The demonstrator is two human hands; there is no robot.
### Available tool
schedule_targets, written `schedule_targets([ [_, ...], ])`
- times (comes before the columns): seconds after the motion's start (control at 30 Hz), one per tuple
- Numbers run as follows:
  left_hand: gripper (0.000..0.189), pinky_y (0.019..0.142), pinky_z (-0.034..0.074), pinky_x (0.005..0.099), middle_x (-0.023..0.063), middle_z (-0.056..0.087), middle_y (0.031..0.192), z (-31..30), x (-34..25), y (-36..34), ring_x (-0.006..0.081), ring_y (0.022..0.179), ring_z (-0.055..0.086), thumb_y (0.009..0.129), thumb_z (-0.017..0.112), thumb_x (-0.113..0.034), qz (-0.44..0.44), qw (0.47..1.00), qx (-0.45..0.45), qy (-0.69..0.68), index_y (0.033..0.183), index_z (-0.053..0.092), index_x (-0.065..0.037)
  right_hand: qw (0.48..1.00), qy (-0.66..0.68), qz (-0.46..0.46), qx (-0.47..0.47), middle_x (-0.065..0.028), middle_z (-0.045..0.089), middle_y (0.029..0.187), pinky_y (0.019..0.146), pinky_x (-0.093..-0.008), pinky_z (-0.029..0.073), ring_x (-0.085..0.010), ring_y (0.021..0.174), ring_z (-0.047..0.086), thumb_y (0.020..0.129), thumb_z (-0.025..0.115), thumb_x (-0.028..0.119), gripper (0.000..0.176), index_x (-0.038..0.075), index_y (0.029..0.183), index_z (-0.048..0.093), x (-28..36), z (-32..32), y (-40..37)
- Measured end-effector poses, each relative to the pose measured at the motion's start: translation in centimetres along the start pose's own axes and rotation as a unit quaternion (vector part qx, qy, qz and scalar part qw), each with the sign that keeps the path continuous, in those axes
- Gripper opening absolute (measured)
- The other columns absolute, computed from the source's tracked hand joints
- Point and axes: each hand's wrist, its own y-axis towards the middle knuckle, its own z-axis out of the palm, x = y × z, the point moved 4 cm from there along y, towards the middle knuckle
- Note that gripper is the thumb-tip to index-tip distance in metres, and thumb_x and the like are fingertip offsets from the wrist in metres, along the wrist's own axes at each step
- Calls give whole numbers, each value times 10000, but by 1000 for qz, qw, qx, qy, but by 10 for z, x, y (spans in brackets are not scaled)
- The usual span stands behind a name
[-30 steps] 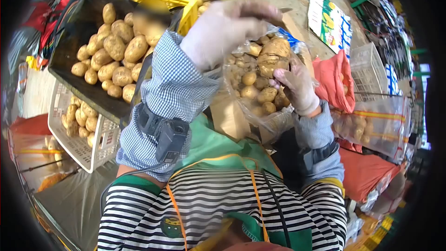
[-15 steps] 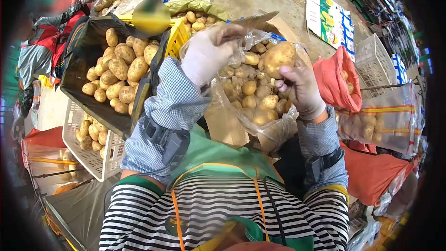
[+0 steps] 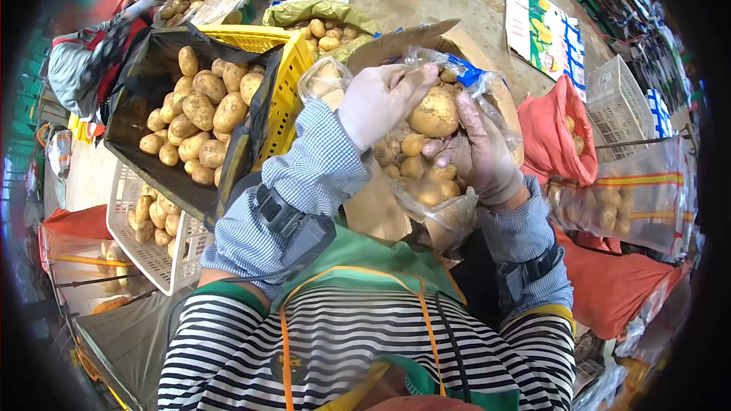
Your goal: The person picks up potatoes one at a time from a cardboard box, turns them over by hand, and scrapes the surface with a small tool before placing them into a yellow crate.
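A large potato [image 3: 435, 113] is framed between the hands, over smaller potatoes [image 3: 435, 185] in a cardboard box [image 3: 375, 211] lined with clear plastic [image 3: 457, 218]. The right hand [image 3: 487, 154] is half open, its fingers curved beside the large potato; the left hand [image 3: 386, 103] is partly closed near its upper side. Whether either grips it cannot be told. More potatoes are contained in a dark-lined yellow crate [image 3: 292, 80] to the left.

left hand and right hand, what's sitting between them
A large potato lies between the left hand and the right hand, with smaller potatoes just below it in the head view.
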Motion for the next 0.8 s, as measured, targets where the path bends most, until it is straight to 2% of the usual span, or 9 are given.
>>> schedule_targets([
  [0.07,392,731,490,200,77,683,926,-1,-4,-3,77,833,593,974,595,-313,-7,1000,2,-4,1078,668,58,947,-187,-257,57,-136,667,1066,607,-227,540,-152,745,676,1042,323,450,564,-26,1284,504,12,12,-8],
  [0.1,377,735,495,201,89,686,925,0,-5,-3,78,838,600,987,573,-301,-14,1000,6,-8,1060,677,54,947,-187,-256,58,-136,667,1066,607,-227,540,-152,745,676,1042,323,450,564,-26,1284,504,15,15,-9],
  [0.17,365,751,504,212,95,691,927,3,5,-1,90,847,613,996,554,-292,14,998,-2,-69,1066,678,43,997,-67,-34,3,-148,664,1061,617,-230,546,-156,766,679,1038,331,464,579,-29,1287,506,10,18,-6],
  [0.2,354,767,512,223,100,696,930,4,8,0,103,857,627,1005,534,-283,41,991,-9,-129,1073,679,33,997,-67,-33,3,-148,664,1061,617,-230,546,-156,766,679,1038,331,464,579,-29,1287,506,9,19,-6],
  [0.4,421,893,497,274,101,661,1110,5,-5,1,163,1044,612,1027,455,-345,98,981,23,-165,1205,601,7,994,-29,-108,-19,-146,637,1116,703,-256,556,-180,862,672,1013,477,381,518,-41,1314,486,18,16,-7],
  [0.57,526,973,456,288,101,590,1242,5,-8,-2,174,1139,564,999,481,-444,98,972,79,-199,1295,529,-13,952,-88,-286,-69,-140,555,1284,925,-310,492,-207,1125,574,840,682,82,551,-25,1343,484,30,24,-9],
  [0.6,565,992,444,293,98,565,1280,6,-9,-2,175,1160,550,983,504,-468,111,967,96,-210,1328,500,-21,951,-89,-286,-69,-140,555,1284,925,-310,492,-207,1125,574,840,682,82,551,-25,1343,484,31,20,-9],
  [0.67,588,1008,435,303,100,544,1306,10,-6,-2,181,1186,534,969,531,-463,105,951,117,-267,1348,474,-18,838,-370,-388,-100,-136,565,1280,989,-337,451,-218,1213,517,879,630,98,471,-33,1316,513,43,19,-18],
  [0.8,642,1041,419,338,115,498,1360,15,3,0,206,1257,484,932,618,-416,88,927,144,-334,1384,424,-3,862,-331,-373,-95,-145,564,1295,1007,-345,438,-224,1178,550,947,543,130,364,-23,1278,552,47,15,-19],
])
